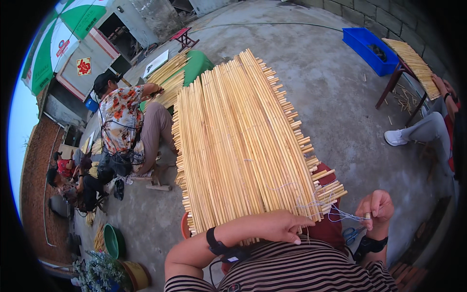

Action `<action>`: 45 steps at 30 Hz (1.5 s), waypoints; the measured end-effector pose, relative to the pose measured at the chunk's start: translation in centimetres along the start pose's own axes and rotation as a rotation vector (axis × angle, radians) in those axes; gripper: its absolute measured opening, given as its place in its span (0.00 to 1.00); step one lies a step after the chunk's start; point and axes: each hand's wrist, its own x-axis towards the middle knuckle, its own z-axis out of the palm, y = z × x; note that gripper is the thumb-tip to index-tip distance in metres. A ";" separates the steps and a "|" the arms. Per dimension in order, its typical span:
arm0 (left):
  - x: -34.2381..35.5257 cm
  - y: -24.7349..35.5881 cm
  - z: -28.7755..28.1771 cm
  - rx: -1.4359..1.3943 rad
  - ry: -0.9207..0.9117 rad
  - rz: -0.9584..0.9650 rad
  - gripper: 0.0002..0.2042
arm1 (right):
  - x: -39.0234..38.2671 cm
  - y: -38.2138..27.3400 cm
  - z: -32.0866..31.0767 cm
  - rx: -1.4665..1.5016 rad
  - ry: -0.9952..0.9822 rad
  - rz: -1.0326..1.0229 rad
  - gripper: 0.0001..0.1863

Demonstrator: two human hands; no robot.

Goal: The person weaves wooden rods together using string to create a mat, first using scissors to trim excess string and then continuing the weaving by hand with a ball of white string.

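A long mat of pale, straw-coloured reed sticks, with uneven ends, lies across my lap. My left hand rests on its near edge, index finger and thumb apart, other fingers mostly hidden. Loose white threads trail from the mat's near right corner to my right hand, whose fingers are closed on them beside a small brass cylinder, perhaps a thimble. Blue-handled scissors lie low beyond the mat's right corner, between my hands.
Seated co-workers handle reeds at left near a green-covered table; another person works at right on a reed mat. A blue crate, red stool, green basin and potted plant stand around.
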 end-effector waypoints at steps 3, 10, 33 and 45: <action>-4.2 -1.3 0.4 -0.222 0.268 0.021 0.09 | -0.9 -0.1 -0.2 -0.010 0.065 -0.037 0.06; -10.1 -2.5 3.8 -0.551 0.709 0.174 0.10 | -1.2 1.1 0.6 -0.203 0.026 0.195 0.07; -4.2 -0.5 7.5 -0.729 0.648 0.424 0.15 | 0.8 4.9 5.1 -0.065 -0.121 0.416 0.07; -1.5 -1.1 8.2 -0.630 0.435 0.246 0.18 | 0.8 6.0 4.3 -0.169 -0.231 0.611 0.07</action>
